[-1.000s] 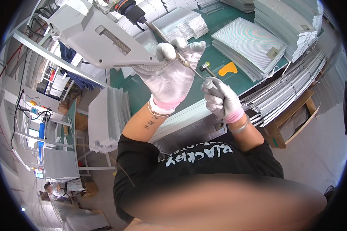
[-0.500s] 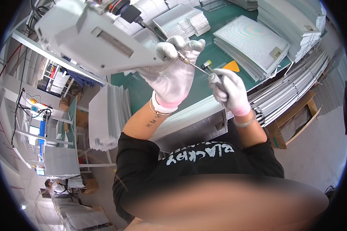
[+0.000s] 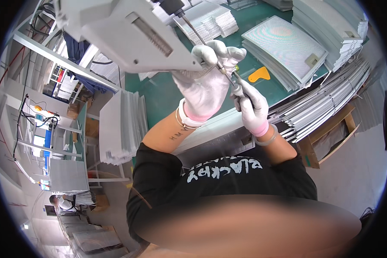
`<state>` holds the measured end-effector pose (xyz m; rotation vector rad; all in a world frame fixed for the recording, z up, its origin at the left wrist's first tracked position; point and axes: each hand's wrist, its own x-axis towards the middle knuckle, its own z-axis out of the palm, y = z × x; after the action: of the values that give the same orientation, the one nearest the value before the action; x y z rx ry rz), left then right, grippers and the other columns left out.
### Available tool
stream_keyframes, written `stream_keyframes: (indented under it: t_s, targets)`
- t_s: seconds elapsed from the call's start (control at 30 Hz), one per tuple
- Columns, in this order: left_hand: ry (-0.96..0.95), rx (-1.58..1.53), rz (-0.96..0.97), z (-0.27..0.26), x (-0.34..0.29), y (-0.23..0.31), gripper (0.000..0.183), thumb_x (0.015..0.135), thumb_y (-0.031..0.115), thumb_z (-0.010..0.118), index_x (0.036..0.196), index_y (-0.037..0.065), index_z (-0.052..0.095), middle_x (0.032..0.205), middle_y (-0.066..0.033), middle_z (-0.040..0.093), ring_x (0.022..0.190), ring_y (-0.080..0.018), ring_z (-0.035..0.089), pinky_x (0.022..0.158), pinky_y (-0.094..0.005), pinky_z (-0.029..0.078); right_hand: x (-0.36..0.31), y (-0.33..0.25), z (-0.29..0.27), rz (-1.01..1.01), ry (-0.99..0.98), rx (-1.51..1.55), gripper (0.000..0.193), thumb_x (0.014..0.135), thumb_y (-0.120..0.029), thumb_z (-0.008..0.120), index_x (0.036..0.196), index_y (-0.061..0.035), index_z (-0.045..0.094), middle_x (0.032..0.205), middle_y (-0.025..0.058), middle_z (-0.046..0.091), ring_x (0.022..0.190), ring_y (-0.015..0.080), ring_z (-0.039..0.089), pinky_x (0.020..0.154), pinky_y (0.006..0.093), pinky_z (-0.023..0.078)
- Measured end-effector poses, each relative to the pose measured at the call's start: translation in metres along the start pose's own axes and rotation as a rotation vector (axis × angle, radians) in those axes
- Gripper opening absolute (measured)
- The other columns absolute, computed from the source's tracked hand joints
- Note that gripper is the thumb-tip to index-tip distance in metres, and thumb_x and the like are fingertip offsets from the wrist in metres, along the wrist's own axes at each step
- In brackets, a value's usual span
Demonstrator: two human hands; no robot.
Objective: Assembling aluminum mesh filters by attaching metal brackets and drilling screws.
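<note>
A thin metal rod slants down from a black tool end at the top of the view. White-gloved, my left hand has its fingers curled about the rod, beside the lower tip of a white housing that hides part of the grip. My right hand, gloved too, is closed round a grey cylindrical piece at the rod's lower end. Just beyond its fingertips, a small yellow-green part shows, mostly covered. An orange flat scraper-shaped piece lies on the green tabletop.
Stacks of silver mesh panels stand on the table at the right, with more panels at the left. Thin panels and a wooden crate are below the right edge. A person is far off at lower left.
The white housing, tool end and rod have moved to the right and upward. My left hand has shifted right, and the two hands are now closer together. The yellow-green part is more hidden.
</note>
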<state>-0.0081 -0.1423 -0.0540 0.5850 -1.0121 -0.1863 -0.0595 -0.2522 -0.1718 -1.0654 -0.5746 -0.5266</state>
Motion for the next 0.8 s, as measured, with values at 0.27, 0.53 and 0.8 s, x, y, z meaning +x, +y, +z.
stream_keyframes:
  t_s: [0.27, 0.53, 0.8]
  targets:
    - [0.011, 0.138, -0.009, -0.029, 0.006, 0.005, 0.057, 0.097, 0.059, 0.046, 0.094, 0.003, 0.057, 0.102, -0.0099, 0.055, 0.111, -0.0368, 0.058, 0.100, -0.0463, 0.044, -0.034, -0.035, -0.028, 0.508, 0.213, 0.168, 0.032, 0.101, -0.016, 0.047, 0.127, 0.0015, 0.056, 0.092, 0.0066, 0.063, 0.056, 0.0046, 0.045, 0.050, 0.0192, 0.035]
    - [0.057, -0.007, -0.157, -0.052, -0.008, 0.033, 0.072, 0.090, 0.069, 0.049, 0.104, 0.001, 0.065, 0.129, -0.0153, 0.055, 0.109, -0.0379, 0.060, 0.106, -0.0532, 0.035, 0.013, 0.079, -0.177, 0.476, -0.220, -1.051, 0.045, 0.089, -0.014, 0.051, 0.132, 0.0011, 0.052, 0.123, 0.0281, 0.059, 0.117, 0.0420, 0.055, 0.103, 0.0409, 0.042]
    - [0.142, -0.142, -0.174, -0.042, -0.029, 0.067, 0.066, 0.096, 0.058, 0.046, 0.113, -0.003, 0.065, 0.134, -0.0189, 0.051, 0.110, -0.0401, 0.062, 0.103, -0.0497, 0.043, 0.149, -0.004, -0.038, 0.093, -0.324, -0.853, 0.049, 0.094, -0.024, 0.061, 0.136, 0.0001, 0.051, 0.135, 0.0199, 0.056, 0.121, 0.0294, 0.058, 0.104, 0.0347, 0.043]
